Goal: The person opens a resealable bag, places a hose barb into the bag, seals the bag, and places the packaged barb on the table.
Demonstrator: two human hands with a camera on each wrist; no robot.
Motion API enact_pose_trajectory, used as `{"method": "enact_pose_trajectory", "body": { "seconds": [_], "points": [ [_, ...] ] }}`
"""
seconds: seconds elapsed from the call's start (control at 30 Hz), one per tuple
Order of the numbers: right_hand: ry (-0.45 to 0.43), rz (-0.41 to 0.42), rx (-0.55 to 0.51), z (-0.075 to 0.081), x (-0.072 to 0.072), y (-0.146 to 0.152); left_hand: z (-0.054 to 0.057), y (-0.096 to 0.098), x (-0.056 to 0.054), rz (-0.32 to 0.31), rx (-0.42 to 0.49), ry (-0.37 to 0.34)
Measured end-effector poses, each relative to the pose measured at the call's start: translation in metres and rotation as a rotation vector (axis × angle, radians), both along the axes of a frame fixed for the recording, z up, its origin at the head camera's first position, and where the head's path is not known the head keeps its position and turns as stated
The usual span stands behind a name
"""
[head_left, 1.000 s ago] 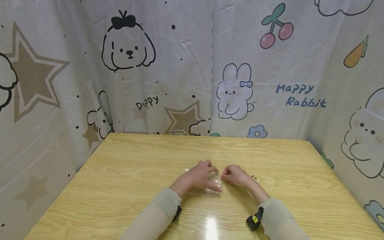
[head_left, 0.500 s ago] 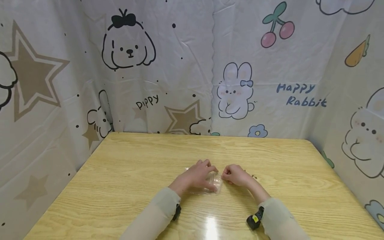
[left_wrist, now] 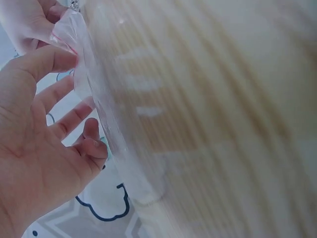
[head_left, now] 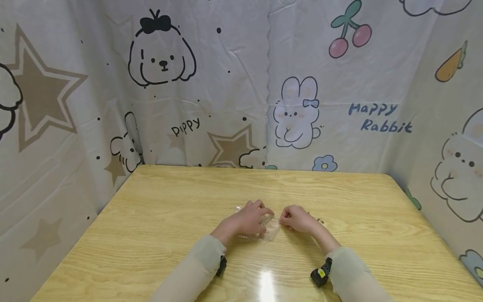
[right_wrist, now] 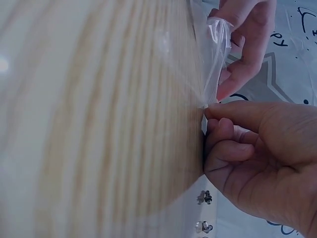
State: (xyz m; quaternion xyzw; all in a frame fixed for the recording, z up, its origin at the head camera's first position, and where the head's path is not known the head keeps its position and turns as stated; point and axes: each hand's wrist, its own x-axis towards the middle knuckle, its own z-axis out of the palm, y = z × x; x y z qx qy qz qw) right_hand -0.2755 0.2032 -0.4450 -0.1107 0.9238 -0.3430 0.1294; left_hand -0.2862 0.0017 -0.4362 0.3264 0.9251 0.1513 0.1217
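Observation:
A clear plastic zip bag (head_left: 272, 230) lies on the table under my left hand (head_left: 250, 219), and a red line shows along its mouth in the left wrist view. My left fingers are spread and lightly bent, with fingertips (left_wrist: 69, 58) touching the bag. Right beside it, my right hand (head_left: 296, 219) pinches the bag's edge between thumb and forefinger, the other fingers curled in. Seen from the right wrist, the crinkled film (right_wrist: 218, 44) stretches between the two hands. Small metal screws (right_wrist: 207, 197) lie on the table by my right hand.
The wood-grain table (head_left: 181, 197) runs back to a curtain (head_left: 226, 84) printed with cartoon animals, which also hangs at both sides. Small brownish bits (head_left: 320, 220) lie just beyond my right wrist. A black wrist camera (head_left: 320, 274) is strapped on the right arm.
My left thumb has drawn in toward the fingers, and the bag has shifted and crumpled a little under that hand. My right hand stays nearly in place.

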Motion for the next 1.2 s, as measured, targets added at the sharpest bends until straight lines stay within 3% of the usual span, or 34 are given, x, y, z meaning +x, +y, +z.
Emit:
{"method": "enact_pose_trajectory", "body": {
  "seconds": [0.23,0.37,0.63,1.2],
  "points": [
    [0.034,0.021,0.003,-0.0013,0.0009,-0.0001,-0.0027,0.0058,0.0031,0.025,0.021,0.005],
    [0.036,0.018,0.006,-0.0023,0.0005,-0.0005,-0.0033,0.0082,0.0044,0.048,-0.009,0.014],
    [0.042,0.018,0.024,-0.0024,-0.0002,-0.001,-0.0045,0.0099,0.0029,0.037,-0.058,0.044],
    [0.056,0.028,0.022,-0.0035,-0.0002,-0.0004,-0.0018,0.0056,0.0062,0.043,0.035,-0.014]
  ]
}}
